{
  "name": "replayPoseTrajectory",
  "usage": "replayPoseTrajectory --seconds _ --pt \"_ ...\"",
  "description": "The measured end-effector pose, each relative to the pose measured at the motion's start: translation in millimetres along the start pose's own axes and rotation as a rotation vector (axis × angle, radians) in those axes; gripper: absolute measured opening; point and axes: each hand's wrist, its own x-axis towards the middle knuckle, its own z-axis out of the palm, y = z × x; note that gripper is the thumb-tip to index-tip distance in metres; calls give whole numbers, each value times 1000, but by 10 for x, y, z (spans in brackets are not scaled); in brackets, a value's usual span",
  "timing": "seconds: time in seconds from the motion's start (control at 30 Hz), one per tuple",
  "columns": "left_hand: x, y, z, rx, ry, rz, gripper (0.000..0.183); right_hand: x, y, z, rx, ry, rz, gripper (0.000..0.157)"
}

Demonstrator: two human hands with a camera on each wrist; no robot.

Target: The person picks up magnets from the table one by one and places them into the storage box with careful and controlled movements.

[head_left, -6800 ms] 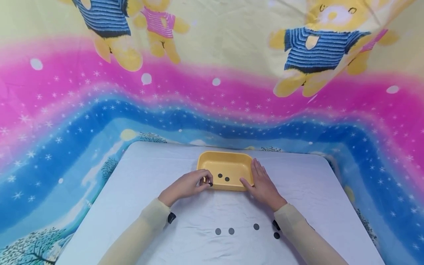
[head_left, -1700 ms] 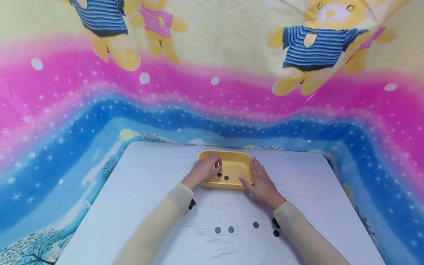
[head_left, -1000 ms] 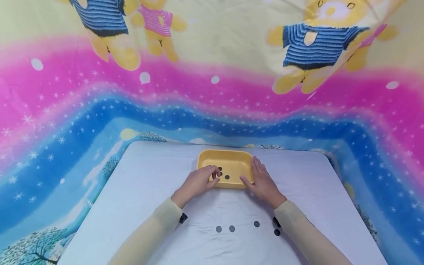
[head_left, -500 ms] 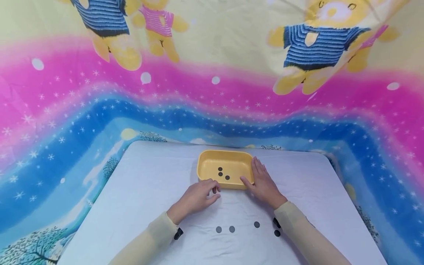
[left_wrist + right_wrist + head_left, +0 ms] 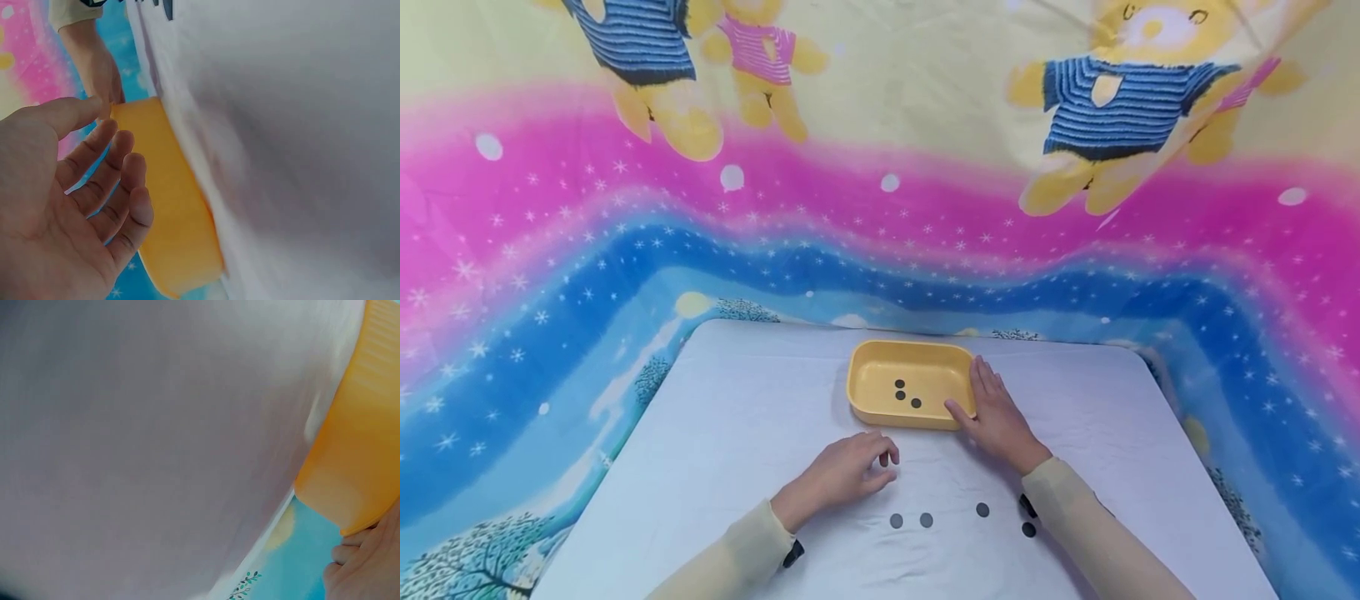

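My left hand (image 5: pixel 847 469) hovers over the cloth in front of the yellow plastic box (image 5: pixel 912 421), fingers loosely bent; the left wrist view shows its palm and fingers (image 5: pixel 107 215) holding nothing. My right hand (image 5: pixel 996 417) grips the box's right end, thumb over the rim and fingers along the outer wall. Three small dark round discs (image 5: pixel 916 403) lie inside on the floor of the box, towards its left. Several more discs sit on the cloth: one grey disc (image 5: pixel 897 521) with another grey disc (image 5: pixel 927 520) beside it, a disc (image 5: pixel 982 510) further right, and a darker disc (image 5: pixel 1028 529) near the right cuff.
A white cloth (image 5: pixel 752 392) covers the table, slightly wrinkled in the middle. Behind and around it hangs a colourful curtain (image 5: pixel 880 242) printed with bears and snowflakes. Dark wrist devices show under both beige sleeves (image 5: pixel 730 550).
My left hand has released a disc into the box, which now holds three instead of two, and has drawn back towards the loose discs. My right hand has stayed at the box.
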Motion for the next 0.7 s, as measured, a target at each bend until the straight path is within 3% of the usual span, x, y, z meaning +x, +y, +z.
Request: replayPoseTrajectory --seconds 0.5,0.7 --pt "-146 -6 159 0 -106 93 24 1 -7 1 -14 0 8 106" --pt "-184 11 214 -21 -164 99 25 5 -6 0 -12 -6 6 106"
